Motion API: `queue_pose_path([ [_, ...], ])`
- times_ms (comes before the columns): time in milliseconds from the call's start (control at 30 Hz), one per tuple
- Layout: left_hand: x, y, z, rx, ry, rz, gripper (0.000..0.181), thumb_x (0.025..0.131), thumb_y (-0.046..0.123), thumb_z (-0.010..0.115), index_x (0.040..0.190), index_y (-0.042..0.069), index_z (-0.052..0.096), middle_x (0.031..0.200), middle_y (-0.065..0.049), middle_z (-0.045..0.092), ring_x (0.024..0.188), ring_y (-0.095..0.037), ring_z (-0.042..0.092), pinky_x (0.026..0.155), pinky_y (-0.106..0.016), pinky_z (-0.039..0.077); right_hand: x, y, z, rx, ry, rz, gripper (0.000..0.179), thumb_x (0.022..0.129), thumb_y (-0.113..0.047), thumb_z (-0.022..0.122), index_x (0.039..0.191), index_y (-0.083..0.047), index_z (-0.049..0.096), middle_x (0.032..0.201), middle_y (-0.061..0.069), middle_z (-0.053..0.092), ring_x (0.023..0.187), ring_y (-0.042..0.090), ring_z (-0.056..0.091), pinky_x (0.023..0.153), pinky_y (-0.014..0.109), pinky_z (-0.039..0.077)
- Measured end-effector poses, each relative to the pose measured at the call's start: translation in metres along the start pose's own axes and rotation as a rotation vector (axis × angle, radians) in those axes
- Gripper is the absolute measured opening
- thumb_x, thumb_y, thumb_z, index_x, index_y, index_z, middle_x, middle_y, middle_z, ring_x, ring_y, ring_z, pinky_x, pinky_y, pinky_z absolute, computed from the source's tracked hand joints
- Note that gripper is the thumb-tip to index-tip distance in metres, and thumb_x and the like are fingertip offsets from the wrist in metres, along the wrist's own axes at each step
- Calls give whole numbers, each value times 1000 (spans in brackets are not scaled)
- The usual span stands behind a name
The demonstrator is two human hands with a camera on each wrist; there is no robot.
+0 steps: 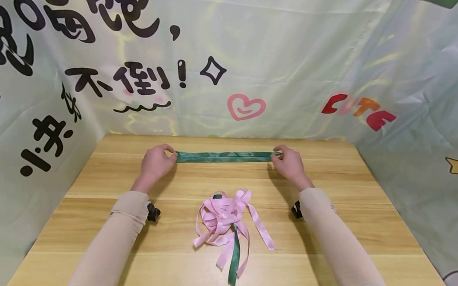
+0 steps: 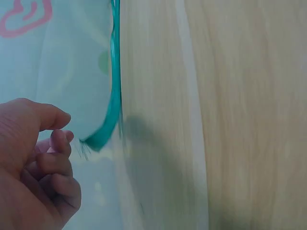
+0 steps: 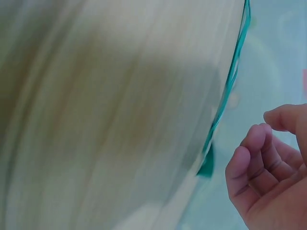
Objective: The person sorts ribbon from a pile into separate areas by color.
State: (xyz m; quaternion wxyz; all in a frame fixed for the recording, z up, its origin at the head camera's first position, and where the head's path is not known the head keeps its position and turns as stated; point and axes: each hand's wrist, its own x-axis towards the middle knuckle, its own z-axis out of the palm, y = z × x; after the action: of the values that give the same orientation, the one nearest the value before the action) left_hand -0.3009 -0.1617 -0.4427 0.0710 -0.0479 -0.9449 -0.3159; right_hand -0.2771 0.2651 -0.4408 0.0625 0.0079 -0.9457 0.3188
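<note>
A green satin ribbon, doubled into two strips, lies stretched from left to right across the far part of the table. At its left end is my left hand; in the left wrist view the ribbon's frayed end sits just off the loosely bent fingertips, with nothing pinched. Beside the right end is my right hand, its thumb and fingers slightly apart in the right wrist view and the ribbon free of them. Nearer to me lies a loose heap of pink ribbon, with a green ribbon tail sticking out.
The wooden table meets a printed fabric backdrop at the back and on both sides. Black wrist devices show at the left cuff and the right cuff.
</note>
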Motion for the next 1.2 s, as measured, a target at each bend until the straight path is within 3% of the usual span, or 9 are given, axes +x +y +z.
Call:
queue_pose_path([
  [100,-4,8,2,10,-19,33,26,102,27,64,115,7,74,58,0,55,52,-17,48,51,-32,37,-3,-13,6,-23,-14,-55,37,106,-25,60,134,-3,65,91,18,74,67,24,63,61,33,46],
  [233,-10,20,6,21,-43,78,23,102,26,65,110,7,76,64,-1,63,56,-16,53,54,-31,41,-6,-28,14,-29,-47,-121,32,105,-25,61,128,-3,69,72,9,66,54,18,49,57,33,41],
  [367,-16,31,13,36,-85,140,21,101,26,67,105,9,79,69,-1,67,60,-16,56,58,-31,43,-11,-42,21,-29,-93,-166,29,105,-25,62,124,-5,70,64,4,60,49,13,43,53,31,38],
  [567,-28,45,26,62,-243,246,16,100,24,69,102,11,79,71,3,67,62,-12,56,58,-29,43,-18,-58,33,-40,-187,-285,21,103,-21,66,115,-7,74,83,4,69,62,13,53,59,29,44],
  [700,-38,55,32,97,-340,309,12,98,24,73,98,14,79,76,4,69,63,-10,56,61,-29,45,-27,-68,43,-18,-294,-350,22,103,-19,65,118,-6,75,101,7,75,74,13,61,66,29,51],
  [833,-45,62,38,99,-378,373,10,97,24,76,96,15,79,75,6,68,61,-8,55,61,-28,45,-39,-78,51,19,-380,-372,26,104,-19,64,125,-6,72,113,10,76,71,11,59,65,27,51],
  [1000,-51,69,40,59,-432,389,13,96,28,78,96,15,79,71,7,65,58,-8,53,58,-27,43,-49,-87,58,65,-471,-405,33,103,-19,66,133,-6,68,124,12,73,65,10,52,60,26,46],
  [1200,-53,70,41,27,-450,397,14,98,29,76,96,15,79,72,7,66,60,-7,53,58,-26,43,-57,-91,62,100,-584,-427,37,98,-14,69,134,-5,65,113,11,74,75,14,63,66,26,52],
])
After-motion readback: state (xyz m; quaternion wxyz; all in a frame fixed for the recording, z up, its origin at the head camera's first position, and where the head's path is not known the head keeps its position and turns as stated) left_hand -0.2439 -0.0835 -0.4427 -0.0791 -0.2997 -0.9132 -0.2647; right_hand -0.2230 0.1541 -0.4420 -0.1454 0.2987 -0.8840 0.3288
